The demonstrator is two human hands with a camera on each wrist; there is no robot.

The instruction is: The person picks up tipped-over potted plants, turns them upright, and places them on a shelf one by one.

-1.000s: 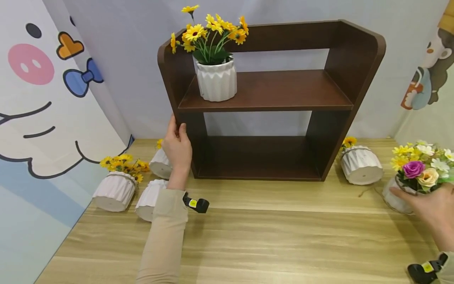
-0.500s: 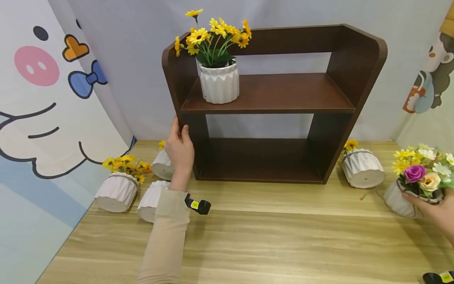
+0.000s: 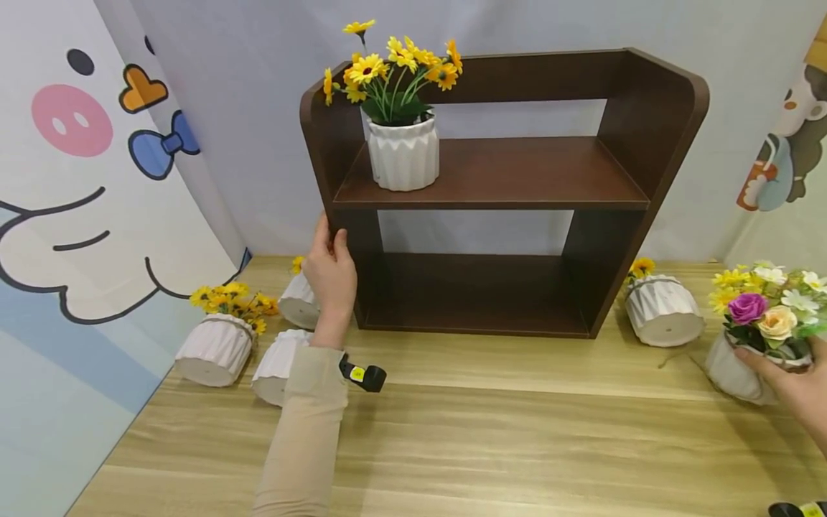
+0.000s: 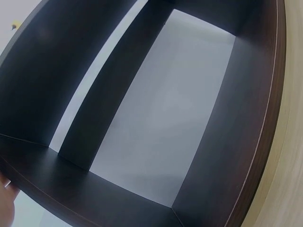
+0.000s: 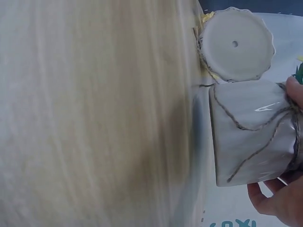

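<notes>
A dark brown two-tier wooden shelf (image 3: 491, 169) stands at the back of the table. My left hand (image 3: 331, 276) holds its left side panel, fingers on the outside and thumb at the front edge. On the upper tier, at the left end, sits a white fluted flowerpot (image 3: 403, 154) with yellow daisies. At the far right my right hand (image 3: 797, 388) grips a white flowerpot (image 3: 736, 370) with purple, cream, white and yellow flowers, thumb near its rim. The pot leans, and twine (image 5: 236, 124) crosses its side in the right wrist view. Part of the right hand is out of the head view.
Several white flowerpots with yellow flowers lie tipped on the wooden table (image 3: 491, 431): one pot (image 3: 215, 352) at far left, others beside the left forearm, and another pot (image 3: 665, 310) right of the shelf. A cartoon wall panel (image 3: 90, 237) borders the left side.
The right hand has shifted with the mixed-flower pot slightly right and nearer, and the pot leans more. The left hand stays at the shelf's side. The head view has shifted a little.
</notes>
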